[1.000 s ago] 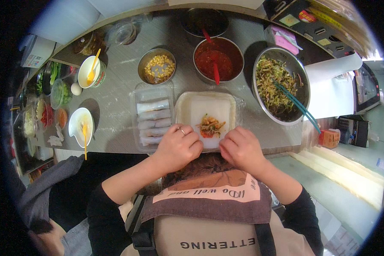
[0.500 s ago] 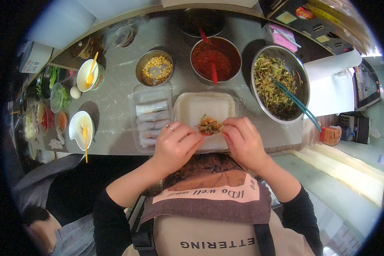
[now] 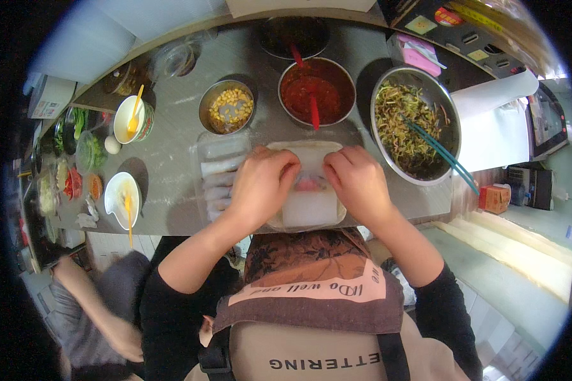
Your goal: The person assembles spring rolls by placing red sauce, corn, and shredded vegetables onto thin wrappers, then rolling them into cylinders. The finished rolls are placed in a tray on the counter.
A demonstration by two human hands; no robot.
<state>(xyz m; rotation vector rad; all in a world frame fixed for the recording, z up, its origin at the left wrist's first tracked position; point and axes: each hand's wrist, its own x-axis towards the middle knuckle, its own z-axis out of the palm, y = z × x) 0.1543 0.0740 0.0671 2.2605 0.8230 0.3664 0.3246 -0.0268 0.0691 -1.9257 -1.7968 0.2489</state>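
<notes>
Curling nearly closed, the left hand [image 3: 265, 181] and right hand [image 3: 360, 178] flank the roll [image 3: 309, 184] in the tray [image 3: 342, 213]; whether they pinch it, I cannot tell. Hard pulling might tear its thin skin; loose rolling might spill filling.

Left hand [image 3: 265, 181] is covering part of the white tray [image 3: 342, 213]. On the tray, filling [image 3: 309, 185] is showing only as a reddish blur. Beyond the tray, dark pot's [image 3: 308, 41] contents are disappearing in shadow.
</notes>
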